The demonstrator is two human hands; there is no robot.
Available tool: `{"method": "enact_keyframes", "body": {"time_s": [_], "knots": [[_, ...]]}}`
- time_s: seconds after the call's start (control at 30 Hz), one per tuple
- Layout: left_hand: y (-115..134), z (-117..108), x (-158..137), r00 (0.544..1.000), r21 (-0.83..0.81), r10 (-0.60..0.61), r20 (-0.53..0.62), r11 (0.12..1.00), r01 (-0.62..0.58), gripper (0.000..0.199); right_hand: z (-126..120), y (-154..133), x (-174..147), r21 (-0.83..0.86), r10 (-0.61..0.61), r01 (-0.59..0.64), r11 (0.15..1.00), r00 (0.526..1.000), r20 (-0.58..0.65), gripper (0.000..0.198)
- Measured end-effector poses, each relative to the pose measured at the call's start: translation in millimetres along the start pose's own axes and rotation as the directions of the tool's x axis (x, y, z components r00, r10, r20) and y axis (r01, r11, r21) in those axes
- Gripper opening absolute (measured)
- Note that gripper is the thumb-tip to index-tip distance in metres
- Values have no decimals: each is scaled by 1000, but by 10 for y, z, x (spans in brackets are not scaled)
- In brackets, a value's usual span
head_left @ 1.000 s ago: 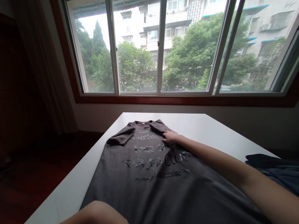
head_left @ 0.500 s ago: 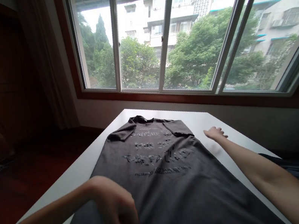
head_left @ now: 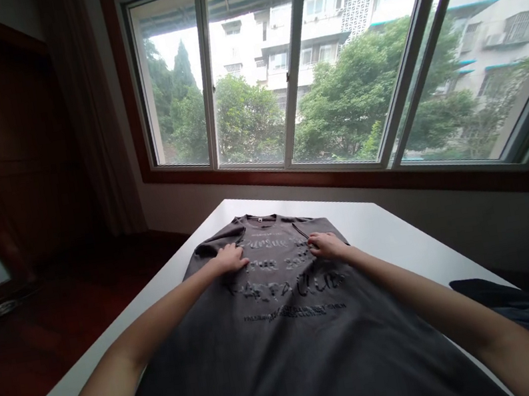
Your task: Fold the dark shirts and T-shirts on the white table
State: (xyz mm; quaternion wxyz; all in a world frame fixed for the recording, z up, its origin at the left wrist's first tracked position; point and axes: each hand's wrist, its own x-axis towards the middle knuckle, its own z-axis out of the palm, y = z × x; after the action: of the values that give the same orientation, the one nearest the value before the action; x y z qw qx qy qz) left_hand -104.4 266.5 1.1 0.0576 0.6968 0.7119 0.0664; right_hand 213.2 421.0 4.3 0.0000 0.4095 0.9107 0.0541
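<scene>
Grey shirt (head_left: 303,367): flat on the desk (head_left: 376,233), lower centre.
Left hand (head_left: 229,259): you've brought it up beside the print (head_left: 289,286).
Right hand (head_left: 328,245): back on the shirt; you span its chest.
Grip: both half-curled; hold unclear.

Left forearm (head_left: 173,313) and right forearm (head_left: 414,290) reach forward, converging. Left hand (head_left: 229,259) and right hand (head_left: 329,246) sit apart, roughly level, backs upward, fingers (head_left: 315,241) bent; grip unclear.
</scene>
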Motion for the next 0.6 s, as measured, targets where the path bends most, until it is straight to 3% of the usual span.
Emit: {"method": "enact_keyframes", "body": {"time_s": [0.17, 0.37, 0.5, 0.6], "knots": [[-159, 98, 162, 994, 29, -83, -76, 996, 86, 49, -14, 152, -37, -49, 51, -50, 998, 998, 31, 33], [-276, 72, 306, 984, 33, -91, -152, 995, 97, 35, -57, 64, -77, -166, -1, 2, 986, 1000, 7, 26], [-351, -109, 442, 980, 7, -70, -184, 997, 72, 31, -60, 5, -66, -249, -33, 28, 968, 999, -14, 25], [-599, -392, 474, 956, -39, -128, -264, 992, 122, 24, -55, 24, -72, -283, -34, 30, 959, 999, -12, 25]]}}
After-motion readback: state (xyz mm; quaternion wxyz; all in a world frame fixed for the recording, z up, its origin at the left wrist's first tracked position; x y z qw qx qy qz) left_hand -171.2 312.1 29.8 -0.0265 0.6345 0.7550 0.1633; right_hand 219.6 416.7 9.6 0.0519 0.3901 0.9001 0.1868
